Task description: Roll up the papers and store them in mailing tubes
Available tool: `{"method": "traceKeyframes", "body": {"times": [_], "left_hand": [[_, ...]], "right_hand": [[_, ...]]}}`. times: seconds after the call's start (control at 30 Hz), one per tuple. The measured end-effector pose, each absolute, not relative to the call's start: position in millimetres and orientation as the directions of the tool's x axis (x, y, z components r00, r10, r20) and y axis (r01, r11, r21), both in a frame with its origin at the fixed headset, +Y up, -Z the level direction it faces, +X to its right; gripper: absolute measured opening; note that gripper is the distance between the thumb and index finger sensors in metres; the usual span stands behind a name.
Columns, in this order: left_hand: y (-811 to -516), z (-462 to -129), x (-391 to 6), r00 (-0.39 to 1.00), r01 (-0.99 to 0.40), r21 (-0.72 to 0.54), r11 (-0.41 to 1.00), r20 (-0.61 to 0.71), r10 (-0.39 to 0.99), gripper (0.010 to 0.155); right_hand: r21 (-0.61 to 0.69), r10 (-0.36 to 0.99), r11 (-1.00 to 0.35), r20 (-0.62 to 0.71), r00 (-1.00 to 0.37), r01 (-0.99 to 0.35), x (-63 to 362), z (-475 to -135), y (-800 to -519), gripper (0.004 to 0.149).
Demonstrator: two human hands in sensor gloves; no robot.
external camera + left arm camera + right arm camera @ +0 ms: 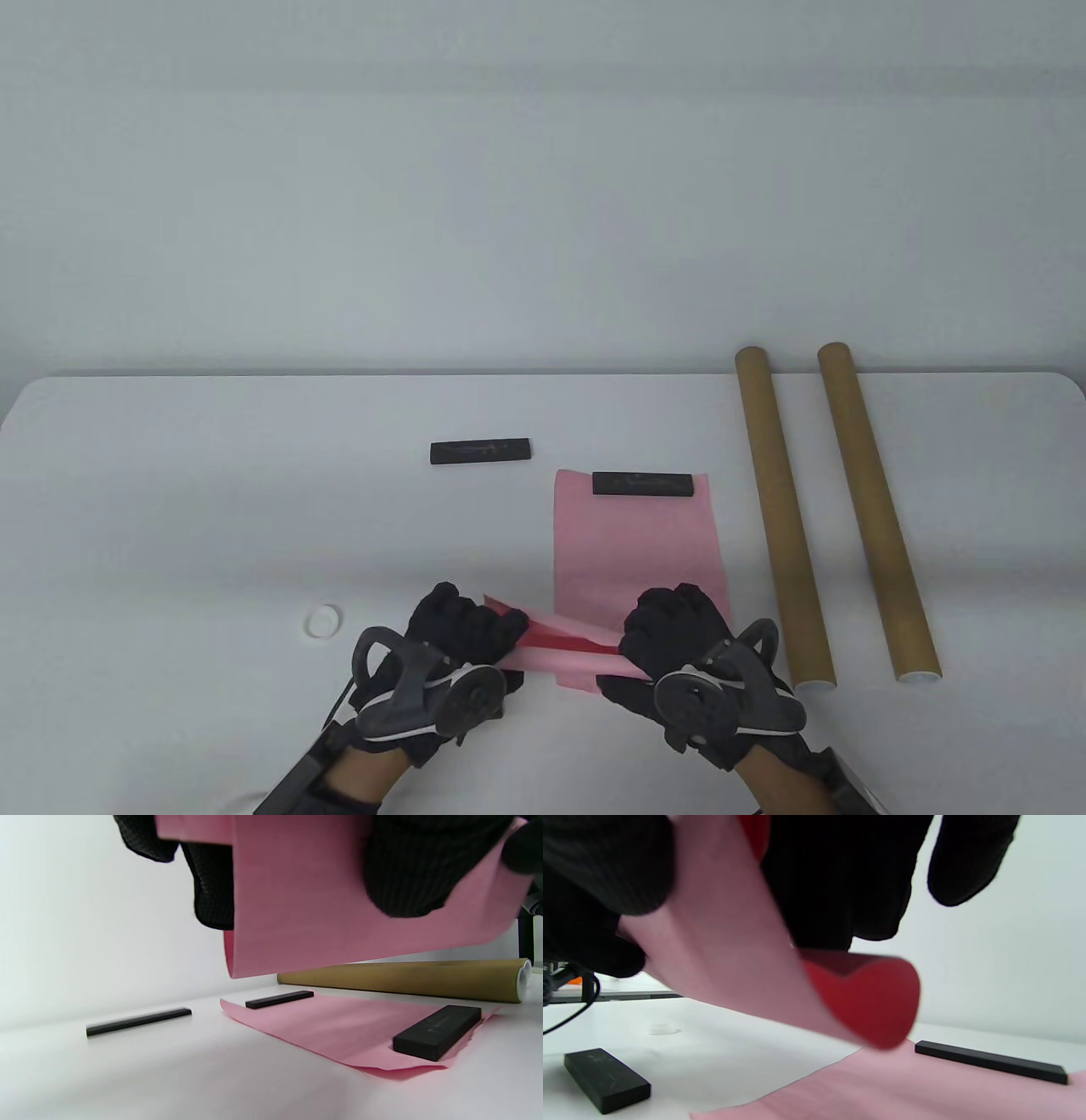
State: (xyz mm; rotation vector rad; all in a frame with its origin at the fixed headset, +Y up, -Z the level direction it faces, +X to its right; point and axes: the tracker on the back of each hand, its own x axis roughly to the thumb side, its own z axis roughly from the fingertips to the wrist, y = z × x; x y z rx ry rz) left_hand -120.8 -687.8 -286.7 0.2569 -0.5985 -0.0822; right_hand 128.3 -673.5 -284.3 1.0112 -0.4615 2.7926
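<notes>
Gripping pink paper, both hands, curled near edge mostly hidden.

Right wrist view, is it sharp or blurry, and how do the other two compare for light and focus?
Right wrist view: the gloved fingers and curled pink paper up close are soft, the far black bar sharper. Left wrist view: paper crisp, white backdrop washed out. Table view: even light, faint shadows beside the cardboard tubes.
</notes>
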Motion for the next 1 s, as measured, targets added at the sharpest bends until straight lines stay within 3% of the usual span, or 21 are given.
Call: {"method": "traceKeyframes", "body": {"times": [0.07, 0.17, 0.23, 0.37, 0.53, 0.63, 0.7, 0.87, 1.0], "left_hand": [[-683.8, -283.7, -120.1, 0.822, 0.011, 0.301, 0.954, 0.541, -0.180, 0.061], [-682.9, -285.7, -122.3, 0.824, -0.038, 0.253, 0.967, 0.556, -0.113, 0.057], [-684.6, -288.0, -124.5, 0.829, -0.049, 0.210, 0.976, 0.553, -0.077, 0.057], [-686.4, -289.1, -124.4, 0.830, -0.033, 0.208, 0.978, 0.550, -0.089, 0.061], [-683.5, -283.4, -119.6, 0.820, 0.011, 0.287, 0.958, 0.546, -0.172, 0.062], [-684.3, -284.5, -121.1, 0.818, -0.001, 0.247, 0.969, 0.558, -0.141, 0.057], [-684.6, -287.2, -123.2, 0.824, -0.022, 0.211, 0.977, 0.557, -0.102, 0.057], [-684.6, -286.2, -124.3, 0.829, -0.011, 0.238, 0.971, 0.545, -0.124, 0.063], [-682.0, -282.3, -120.8, 0.819, 0.006, 0.290, 0.957, 0.547, -0.171, 0.063]], "right_hand": [[-0.212, 0.056, -0.944, 0.650, -0.758, -0.252, 129.5, -284.6, -673.6, 0.058], [-0.269, 0.010, -0.934, 0.635, -0.772, -0.234, 130.3, -283.2, -673.7, 0.071], [-0.323, -0.053, -0.924, 0.637, -0.769, -0.204, 129.3, -280.0, -672.1, 0.068], [-0.296, -0.009, -0.923, 0.657, -0.754, -0.246, 127.9, -279.2, -671.7, 0.053], [-0.237, 0.041, -0.936, 0.664, -0.747, -0.262, 129.1, -283.0, -672.9, 0.056], [-0.206, 0.072, -0.940, 0.662, -0.746, -0.273, 129.8, -283.8, -674.8, 0.062], [-0.257, 0.018, -0.935, 0.651, -0.759, -0.243, 127.9, -282.1, -676.4, 0.066], [-0.268, 0.007, -0.932, 0.662, -0.750, -0.245, 125.5, -280.7, -675.5, 0.053], [-0.211, 0.053, -0.943, 0.663, -0.747, -0.255, 128.0, -285.0, -676.3, 0.058]]}}
